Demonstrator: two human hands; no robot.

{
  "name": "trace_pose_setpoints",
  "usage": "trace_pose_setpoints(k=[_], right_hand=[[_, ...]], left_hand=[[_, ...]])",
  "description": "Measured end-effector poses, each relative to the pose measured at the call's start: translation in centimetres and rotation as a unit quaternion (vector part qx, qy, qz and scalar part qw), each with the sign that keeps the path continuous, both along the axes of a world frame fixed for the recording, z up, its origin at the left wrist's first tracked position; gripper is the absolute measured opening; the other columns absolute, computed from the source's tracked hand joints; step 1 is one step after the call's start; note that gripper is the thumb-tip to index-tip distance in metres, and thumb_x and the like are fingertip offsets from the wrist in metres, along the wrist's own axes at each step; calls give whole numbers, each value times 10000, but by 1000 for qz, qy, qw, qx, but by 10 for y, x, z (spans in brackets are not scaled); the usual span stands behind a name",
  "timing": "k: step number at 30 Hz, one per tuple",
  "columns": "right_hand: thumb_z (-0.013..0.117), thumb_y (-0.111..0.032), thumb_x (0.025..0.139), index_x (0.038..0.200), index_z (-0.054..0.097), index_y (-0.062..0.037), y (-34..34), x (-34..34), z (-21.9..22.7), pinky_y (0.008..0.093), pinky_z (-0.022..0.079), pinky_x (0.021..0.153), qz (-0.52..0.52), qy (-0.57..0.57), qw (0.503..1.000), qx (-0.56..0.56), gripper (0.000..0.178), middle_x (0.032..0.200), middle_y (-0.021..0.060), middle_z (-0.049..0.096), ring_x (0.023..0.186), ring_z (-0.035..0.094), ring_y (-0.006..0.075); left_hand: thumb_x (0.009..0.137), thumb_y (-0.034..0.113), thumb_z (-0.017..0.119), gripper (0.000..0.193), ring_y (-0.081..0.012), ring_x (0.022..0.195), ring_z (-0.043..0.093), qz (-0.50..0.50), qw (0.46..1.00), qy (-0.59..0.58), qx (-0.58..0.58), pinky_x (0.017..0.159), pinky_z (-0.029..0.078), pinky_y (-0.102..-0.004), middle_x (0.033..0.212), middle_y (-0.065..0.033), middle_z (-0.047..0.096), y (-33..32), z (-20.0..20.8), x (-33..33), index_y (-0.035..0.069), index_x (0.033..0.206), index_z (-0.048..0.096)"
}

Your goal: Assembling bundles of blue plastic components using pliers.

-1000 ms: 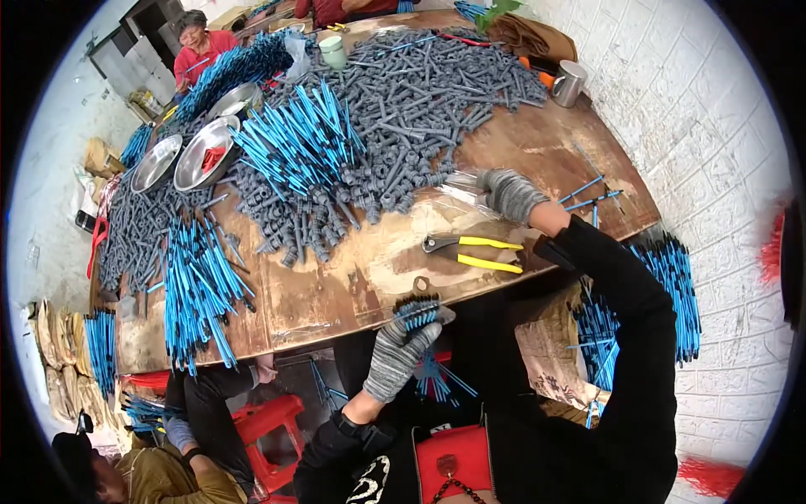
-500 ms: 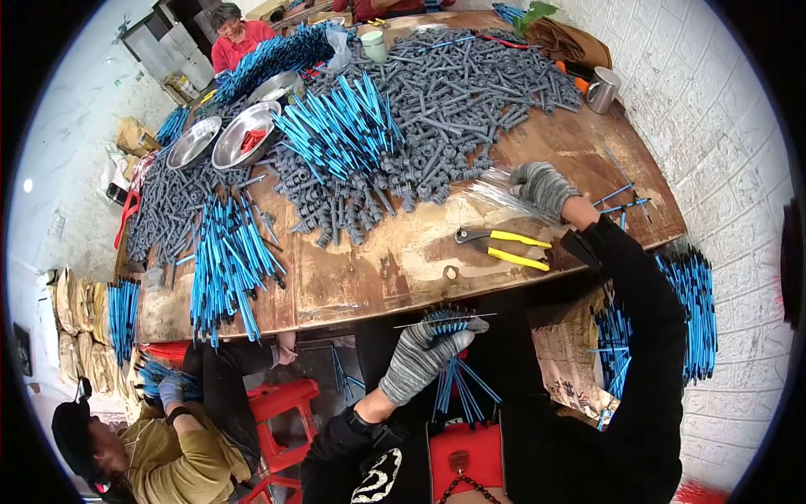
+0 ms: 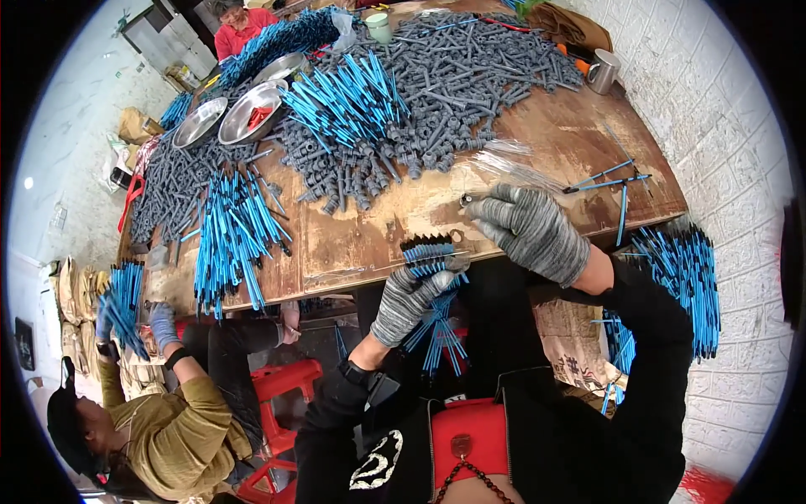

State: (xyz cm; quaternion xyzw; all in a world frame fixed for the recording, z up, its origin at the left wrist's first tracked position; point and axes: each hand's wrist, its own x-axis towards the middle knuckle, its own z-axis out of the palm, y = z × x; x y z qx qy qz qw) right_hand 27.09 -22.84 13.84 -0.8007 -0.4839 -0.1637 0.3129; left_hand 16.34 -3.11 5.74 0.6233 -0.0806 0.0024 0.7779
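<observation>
In a grey knit glove, my left hand (image 3: 406, 304) is closed round a bundle of thin blue sticks with black ends (image 3: 430, 252) at the table's front edge. A thin, pale wire lies across the bundle at my fingers. The lower ends of the sticks fan out below the hand. My right hand (image 3: 537, 231), gloved alike, is curled over the pliers to the right of the bundle. Only the dark jaw tip of the pliers (image 3: 465, 200) shows past my fingers; their yellow handles are hidden. Behind that hand lie loose thin, clear-looking wires (image 3: 512, 166).
A broad heap of grey plastic pieces (image 3: 470, 84) covers the table's far part, with blue stick bundles (image 3: 348, 101) on it. Metal bowls (image 3: 252, 113) stand left, a steel mug (image 3: 603, 71) right. A co-worker (image 3: 168, 412) sits at left beside a red stool (image 3: 285, 386); another person (image 3: 243, 29) is beyond.
My right hand has moved from the loose wires toward me, onto the pliers. My left hand has lifted the bundle, now against the table edge. The co-worker's hands have moved up with sticks.
</observation>
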Motion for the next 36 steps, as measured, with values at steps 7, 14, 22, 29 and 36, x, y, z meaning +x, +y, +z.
trace_pose_setpoints(k=[7, 14, 22, 29, 36], right_hand=[[647, -59, 776, 1083, 628, -66, 3, -26, 2, 368, 504, 737, 9, 37, 999, -13, 309, 880, 106, 605, 840, 601, 289], [681, -83, 773, 1011, 656, -48, -3, -11, -15, 348, 506, 724, 59, -92, 994, 29, 242, 898, 123, 612, 829, 611, 279], [701, -163, 750, 971, 671, -59, 3, -22, -5, 371, 512, 775, 2, 57, 998, 24, 246, 923, 119, 634, 896, 616, 286], [653, -183, 782, 955, 656, -55, 6, -24, 5, 366, 510, 697, -10, -38, 999, -35, 216, 892, 109, 606, 825, 612, 277], [648, -173, 769, 958, 655, -63, 8, -23, 8, 370, 506, 666, -11, -90, 995, -51, 218, 878, 93, 599, 788, 609, 271]], left_hand=[[870, 90, 629, 263, -112, 944, 600, 11, 998, 42, -46, 850, 484, -262, 1040, -43, 655, -3, 3, 1, 54, 1131, 621], [860, 58, 639, 270, -92, 896, 596, 5, 992, 94, -87, 802, 494, -247, 983, -23, 654, -5, -4, 2, 58, 1129, 622], [879, 88, 610, 250, -181, 1012, 606, 10, 996, 64, -53, 881, 495, -312, 1080, -95, 639, -6, -8, 3, 2, 1115, 613], [879, 68, 603, 256, -183, 1000, 614, 5, 997, 66, -36, 873, 505, -313, 1102, -98, 629, -6, -3, 3, 0, 1126, 605], [878, 60, 601, 250, -181, 985, 620, 7, 998, 56, -27, 862, 512, -310, 1084, -97, 635, -6, -8, 3, -2, 1119, 603]])
